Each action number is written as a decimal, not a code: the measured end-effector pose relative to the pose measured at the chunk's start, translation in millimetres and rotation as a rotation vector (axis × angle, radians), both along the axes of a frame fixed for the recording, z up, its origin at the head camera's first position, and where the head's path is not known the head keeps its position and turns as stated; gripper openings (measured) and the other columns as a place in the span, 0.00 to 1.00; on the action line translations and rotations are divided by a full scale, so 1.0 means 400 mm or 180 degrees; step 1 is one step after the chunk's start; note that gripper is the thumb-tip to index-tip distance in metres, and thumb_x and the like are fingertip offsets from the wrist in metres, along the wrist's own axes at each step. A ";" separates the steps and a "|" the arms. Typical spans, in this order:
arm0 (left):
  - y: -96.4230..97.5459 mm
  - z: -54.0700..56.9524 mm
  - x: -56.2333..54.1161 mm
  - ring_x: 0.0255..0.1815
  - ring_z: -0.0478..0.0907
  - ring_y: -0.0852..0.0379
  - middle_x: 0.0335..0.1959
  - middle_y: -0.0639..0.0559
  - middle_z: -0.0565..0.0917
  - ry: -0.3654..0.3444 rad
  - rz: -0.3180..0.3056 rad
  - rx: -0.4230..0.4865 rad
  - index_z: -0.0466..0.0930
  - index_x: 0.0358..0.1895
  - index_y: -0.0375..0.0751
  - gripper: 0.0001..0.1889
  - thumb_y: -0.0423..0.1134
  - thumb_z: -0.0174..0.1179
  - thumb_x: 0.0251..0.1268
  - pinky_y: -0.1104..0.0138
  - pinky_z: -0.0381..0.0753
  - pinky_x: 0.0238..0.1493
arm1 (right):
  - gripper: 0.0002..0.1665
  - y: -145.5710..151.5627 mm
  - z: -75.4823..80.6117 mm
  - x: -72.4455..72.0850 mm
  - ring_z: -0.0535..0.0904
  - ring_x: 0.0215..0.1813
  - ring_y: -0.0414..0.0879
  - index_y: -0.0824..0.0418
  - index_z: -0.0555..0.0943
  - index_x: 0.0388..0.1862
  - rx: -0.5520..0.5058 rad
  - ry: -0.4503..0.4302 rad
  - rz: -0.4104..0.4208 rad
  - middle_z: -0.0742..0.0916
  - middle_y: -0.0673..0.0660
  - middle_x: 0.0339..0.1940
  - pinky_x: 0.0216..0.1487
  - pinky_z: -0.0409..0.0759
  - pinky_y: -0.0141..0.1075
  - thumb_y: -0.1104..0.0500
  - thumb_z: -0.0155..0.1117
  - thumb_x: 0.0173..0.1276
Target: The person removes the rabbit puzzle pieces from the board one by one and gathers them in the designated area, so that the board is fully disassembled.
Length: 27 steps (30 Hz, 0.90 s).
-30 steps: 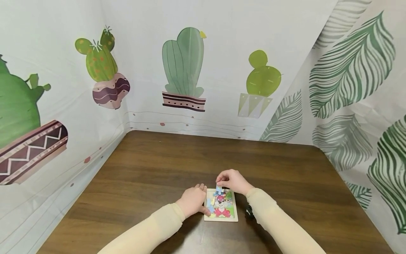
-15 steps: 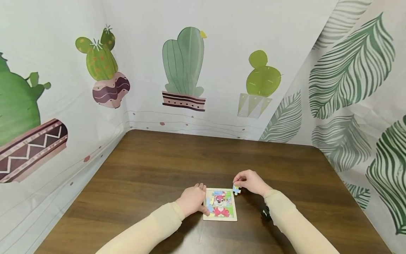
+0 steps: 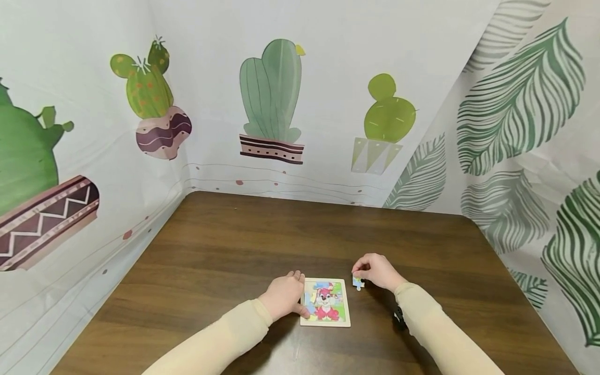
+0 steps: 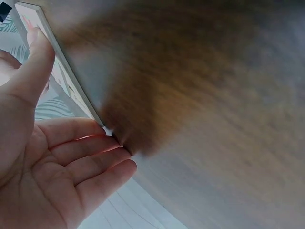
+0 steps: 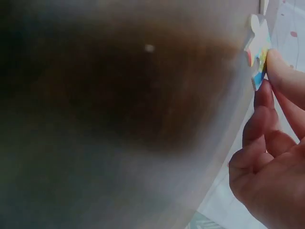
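Note:
A small picture puzzle in a pale wooden tray (image 3: 325,325) lies on the table, showing a pink cartoon animal among blue and green pieces. My left hand (image 3: 283,295) rests along the tray's left side, fingers extended and thumb over its lower left edge. The left wrist view shows that thumb (image 4: 40,59) on the tray and the other fingers straight at its side. Just right of the tray, my right hand (image 3: 378,271) pinches a light blue puzzle piece (image 3: 358,282) between thumb and fingertips. Seen from the right wrist, the piece's blue and yellow face is partly turned away.
The brown wooden table (image 3: 262,234) stretches behind and to both sides of the tray. Hanging cloth (image 3: 328,104) printed with cacti and leaves encloses its back and sides. A black device (image 3: 399,317) sits under the right wrist.
My right hand has carried the puzzle piece from over the tray's top edge to the right, beside the tray. My left hand has stayed in place.

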<state>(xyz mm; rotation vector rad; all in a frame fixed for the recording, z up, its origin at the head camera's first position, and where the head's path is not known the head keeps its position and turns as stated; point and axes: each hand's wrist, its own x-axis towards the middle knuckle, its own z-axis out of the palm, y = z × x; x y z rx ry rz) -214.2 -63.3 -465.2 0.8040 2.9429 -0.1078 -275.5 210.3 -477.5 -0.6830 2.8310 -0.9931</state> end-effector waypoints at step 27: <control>0.008 0.029 0.013 0.63 0.73 0.48 0.62 0.40 0.75 -0.0066 0.0049 -0.0074 0.72 0.62 0.31 0.51 0.67 0.67 0.38 0.65 0.79 0.52 | 0.10 -0.088 0.034 0.023 0.73 0.28 0.39 0.61 0.85 0.39 0.0181 -0.0077 0.0159 0.81 0.47 0.26 0.29 0.74 0.30 0.59 0.71 0.58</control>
